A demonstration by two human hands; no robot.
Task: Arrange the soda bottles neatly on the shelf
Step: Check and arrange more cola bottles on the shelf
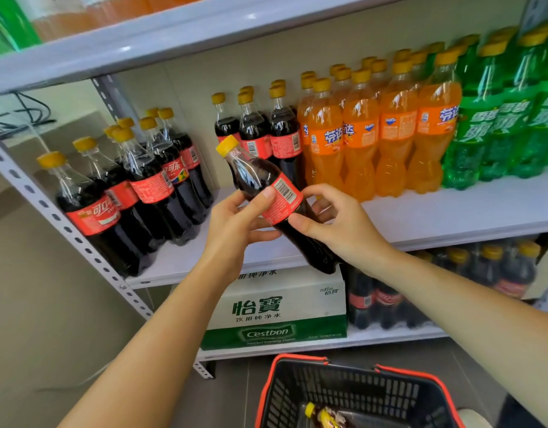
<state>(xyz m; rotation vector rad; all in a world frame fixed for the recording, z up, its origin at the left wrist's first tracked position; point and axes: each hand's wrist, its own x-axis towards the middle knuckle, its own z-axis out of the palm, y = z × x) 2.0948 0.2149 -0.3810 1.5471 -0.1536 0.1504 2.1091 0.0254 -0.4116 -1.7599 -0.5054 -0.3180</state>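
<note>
While left hand (235,225) and right hand (340,225) both grip one tilted cola bottle (268,185) near the shelf (451,211) gap between cola groups, orange and green rows right look done. Remaining, I'd judge: this bottle, plus one in the basket (297,359).

Down low, a white-and-green C'estbon water carton (276,307) sits flat, green Chinese lettering across its face. In front of it and nearer the camera, a black plastic shopping basket (359,393) with a red rim stands on the grey floor (50,304). Up at the far left, black cables (25,122) trail along a pale ledge. A green panel (7,23) fills the top-left corner.
</note>
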